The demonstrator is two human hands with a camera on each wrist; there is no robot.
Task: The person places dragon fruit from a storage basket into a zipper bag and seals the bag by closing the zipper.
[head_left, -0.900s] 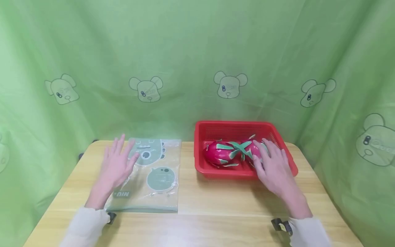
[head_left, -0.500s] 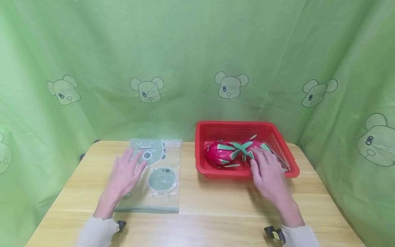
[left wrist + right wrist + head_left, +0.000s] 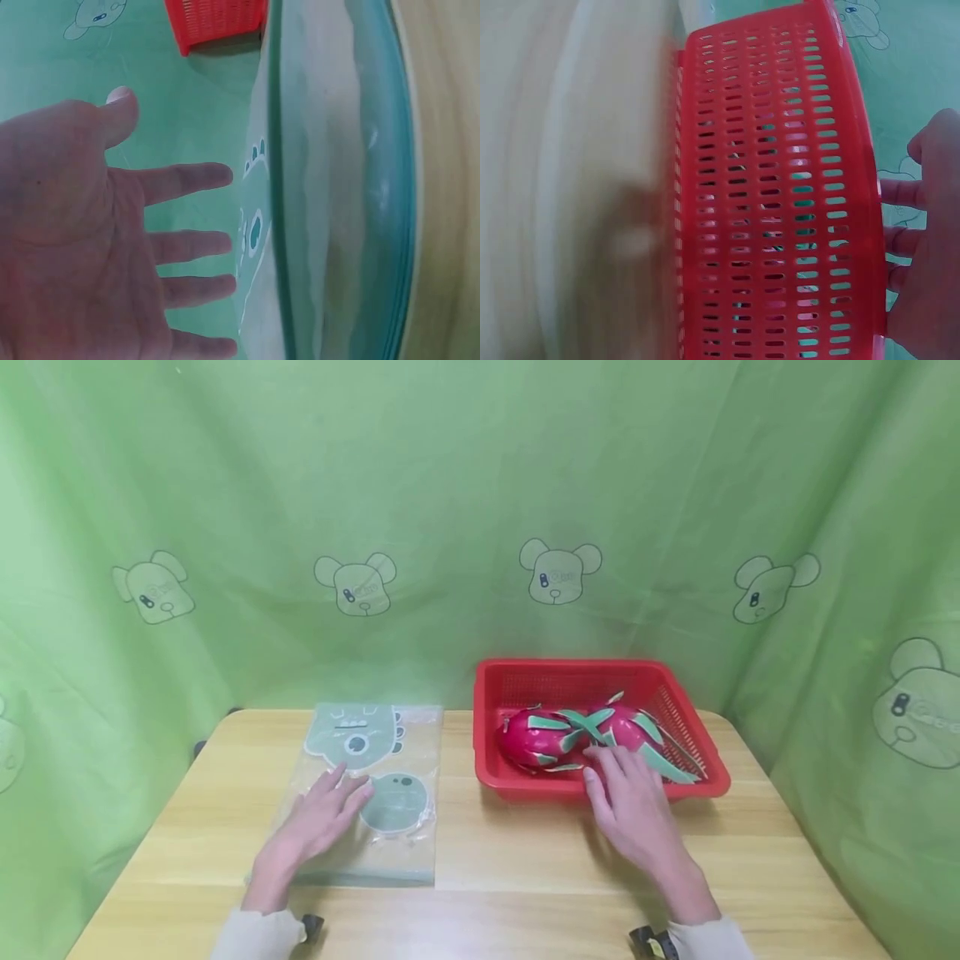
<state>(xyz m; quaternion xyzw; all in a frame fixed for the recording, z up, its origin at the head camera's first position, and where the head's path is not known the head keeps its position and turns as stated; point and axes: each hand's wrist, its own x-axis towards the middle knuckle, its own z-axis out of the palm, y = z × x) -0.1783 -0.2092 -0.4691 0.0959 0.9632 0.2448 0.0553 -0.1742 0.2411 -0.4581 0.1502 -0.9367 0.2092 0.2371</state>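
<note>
Over the clear plastic bag (image 3: 412,856) with green cartoon prints, my left hand (image 3: 318,822) hovers at the left side, palm down. In the left wrist view, that hand (image 3: 82,240) has its fingers stretched out towards the printed side of the bag (image 3: 386,225). My right hand (image 3: 633,814) is above the near rim of the red plastic basket (image 3: 517,783), fingers loosely bent and holding nothing. Two pink dragon fruits with green scales lie in the basket, one on the left (image 3: 528,739) and one on the right (image 3: 628,731). The right fingertips overlap the right fruit's near side.
A light wooden table (image 3: 487,918) carries the bag and the basket side by side, with a strip of wood between them. Green curtains (image 3: 450,460) with bear-head prints hang behind and at both sides.
My left hand has come down and to the right, nearer the bag's middle. My right hand has drawn back towards the near rim and left, uncovering more of the right dragon fruit.
</note>
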